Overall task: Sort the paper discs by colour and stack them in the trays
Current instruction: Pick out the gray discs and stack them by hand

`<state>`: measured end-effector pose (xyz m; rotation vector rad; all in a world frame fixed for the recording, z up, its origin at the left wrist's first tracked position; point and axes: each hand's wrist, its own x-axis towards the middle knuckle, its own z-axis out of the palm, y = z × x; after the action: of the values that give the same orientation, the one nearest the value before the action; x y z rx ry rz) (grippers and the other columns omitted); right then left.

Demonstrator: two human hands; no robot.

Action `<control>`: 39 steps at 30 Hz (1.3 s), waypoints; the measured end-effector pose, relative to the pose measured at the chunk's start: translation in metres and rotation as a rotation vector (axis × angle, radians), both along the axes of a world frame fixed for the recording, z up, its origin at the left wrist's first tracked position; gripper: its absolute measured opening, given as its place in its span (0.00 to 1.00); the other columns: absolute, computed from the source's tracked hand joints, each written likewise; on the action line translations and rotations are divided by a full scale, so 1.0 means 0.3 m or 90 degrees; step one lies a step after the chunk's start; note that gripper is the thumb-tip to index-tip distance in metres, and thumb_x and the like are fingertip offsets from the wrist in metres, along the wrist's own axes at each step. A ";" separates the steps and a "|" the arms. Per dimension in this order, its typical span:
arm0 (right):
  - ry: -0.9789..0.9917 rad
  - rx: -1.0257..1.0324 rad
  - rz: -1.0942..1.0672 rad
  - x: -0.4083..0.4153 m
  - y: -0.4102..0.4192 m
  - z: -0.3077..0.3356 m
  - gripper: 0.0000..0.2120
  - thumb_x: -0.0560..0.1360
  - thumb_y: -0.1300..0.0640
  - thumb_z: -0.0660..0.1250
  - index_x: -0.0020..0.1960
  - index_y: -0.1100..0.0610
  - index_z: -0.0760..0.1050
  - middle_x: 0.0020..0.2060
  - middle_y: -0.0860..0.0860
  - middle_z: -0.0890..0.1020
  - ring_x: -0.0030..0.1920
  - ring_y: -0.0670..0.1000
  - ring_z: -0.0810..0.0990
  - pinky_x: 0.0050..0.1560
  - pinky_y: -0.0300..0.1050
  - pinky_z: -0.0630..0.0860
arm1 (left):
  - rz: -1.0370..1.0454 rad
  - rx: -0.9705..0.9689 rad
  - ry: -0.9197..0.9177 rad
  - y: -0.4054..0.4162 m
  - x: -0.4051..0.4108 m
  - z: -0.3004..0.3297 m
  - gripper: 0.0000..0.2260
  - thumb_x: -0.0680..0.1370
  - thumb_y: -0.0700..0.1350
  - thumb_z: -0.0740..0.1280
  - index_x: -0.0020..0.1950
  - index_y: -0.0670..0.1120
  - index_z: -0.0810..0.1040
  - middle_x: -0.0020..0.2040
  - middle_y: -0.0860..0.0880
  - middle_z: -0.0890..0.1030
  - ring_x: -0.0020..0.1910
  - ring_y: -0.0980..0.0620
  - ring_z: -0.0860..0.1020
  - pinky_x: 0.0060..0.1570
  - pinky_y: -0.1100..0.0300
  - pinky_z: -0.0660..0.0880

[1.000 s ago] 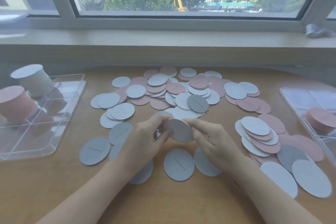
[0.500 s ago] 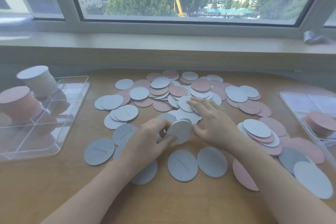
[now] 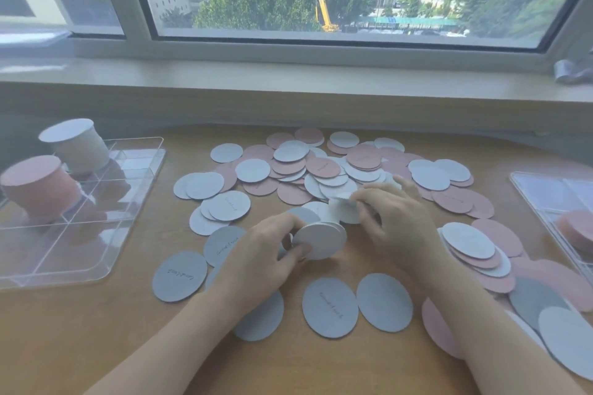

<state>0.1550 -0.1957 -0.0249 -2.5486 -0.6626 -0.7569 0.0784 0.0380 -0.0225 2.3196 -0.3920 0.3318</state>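
Note:
Pink and grey-white paper discs lie scattered over the wooden table, heaped thickest in the pile at the middle back. My left hand grips a small stack of grey-white discs just above the table. My right hand pinches a single grey-white disc lifted at the pile's near edge, just behind that stack. A clear tray on the left holds a tall pink stack and a tall white stack. Another clear tray on the right holds a short pink stack.
Several grey discs lie flat near the front edge between my forearms. More pink and white discs overlap at the right. A window sill runs along the back, with a crumpled grey thing at its right end.
My right hand reached back into the pile, took a grey-white disc and is drawing it toward the stack. My left hand kept holding the stack nearly still.

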 end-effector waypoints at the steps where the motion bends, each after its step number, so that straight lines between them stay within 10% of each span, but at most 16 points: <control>1: -0.014 0.047 -0.004 -0.007 -0.002 0.011 0.13 0.78 0.54 0.59 0.49 0.55 0.82 0.43 0.45 0.83 0.53 0.47 0.78 0.69 0.47 0.62 | 0.003 0.000 0.002 -0.001 -0.001 0.001 0.05 0.77 0.44 0.72 0.49 0.53 0.78 0.42 0.61 0.77 0.42 0.62 0.75 0.40 0.72 0.66; 10: 0.319 0.458 0.133 -0.101 0.042 0.090 0.10 0.78 0.64 0.67 0.48 0.50 0.82 0.39 0.45 0.85 0.40 0.47 0.81 0.43 0.44 0.77 | 0.038 -0.052 0.030 -0.005 0.009 -0.014 0.10 0.76 0.44 0.73 0.53 0.57 0.78 0.48 0.61 0.81 0.46 0.55 0.79 0.43 0.61 0.74; 14: 0.418 0.387 0.229 -0.127 0.069 0.084 0.11 0.79 0.63 0.66 0.54 0.49 0.81 0.41 0.52 0.86 0.42 0.55 0.83 0.48 0.58 0.79 | 0.034 -0.064 0.012 -0.009 0.006 -0.003 0.18 0.74 0.40 0.75 0.59 0.57 0.79 0.50 0.60 0.81 0.48 0.55 0.79 0.43 0.63 0.75; 19: 0.351 0.348 0.198 -0.114 0.072 0.065 0.12 0.81 0.61 0.62 0.54 0.51 0.83 0.49 0.43 0.85 0.53 0.46 0.81 0.54 0.43 0.76 | 0.035 -0.029 0.009 -0.006 -0.002 0.013 0.11 0.75 0.42 0.74 0.54 0.55 0.80 0.46 0.63 0.78 0.43 0.62 0.76 0.42 0.70 0.69; 22: 0.152 0.106 0.048 -0.061 0.053 0.012 0.13 0.77 0.58 0.65 0.60 0.50 0.78 0.57 0.43 0.80 0.58 0.44 0.74 0.61 0.47 0.70 | 0.011 -0.019 0.021 -0.008 -0.005 0.019 0.08 0.76 0.41 0.73 0.52 0.52 0.79 0.44 0.65 0.76 0.37 0.65 0.73 0.39 0.72 0.66; 28: 0.286 -0.155 0.031 -0.030 0.067 0.000 0.29 0.73 0.39 0.46 0.73 0.39 0.64 0.75 0.47 0.62 0.75 0.50 0.57 0.73 0.50 0.51 | -0.008 -0.008 0.034 -0.006 -0.007 0.018 0.08 0.76 0.39 0.72 0.51 0.51 0.77 0.40 0.58 0.76 0.34 0.65 0.73 0.35 0.72 0.65; 35: 0.229 -0.184 0.067 -0.016 0.064 -0.009 0.18 0.79 0.48 0.59 0.67 0.41 0.73 0.73 0.49 0.68 0.72 0.52 0.66 0.71 0.51 0.57 | -0.014 -0.006 0.041 -0.006 -0.009 0.024 0.06 0.77 0.41 0.71 0.52 0.50 0.77 0.41 0.57 0.77 0.35 0.65 0.73 0.35 0.70 0.66; 39: 0.085 -0.189 0.057 -0.008 0.074 -0.023 0.14 0.76 0.49 0.59 0.55 0.44 0.81 0.58 0.50 0.81 0.52 0.54 0.82 0.56 0.51 0.73 | -0.012 -0.014 0.042 -0.007 -0.008 0.021 0.06 0.77 0.40 0.71 0.52 0.50 0.78 0.41 0.57 0.77 0.35 0.65 0.73 0.35 0.71 0.65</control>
<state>0.1526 -0.1736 -0.0319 -2.7824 -0.8942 -0.4821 0.0759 0.0360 -0.0162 2.2977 -0.3762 0.2484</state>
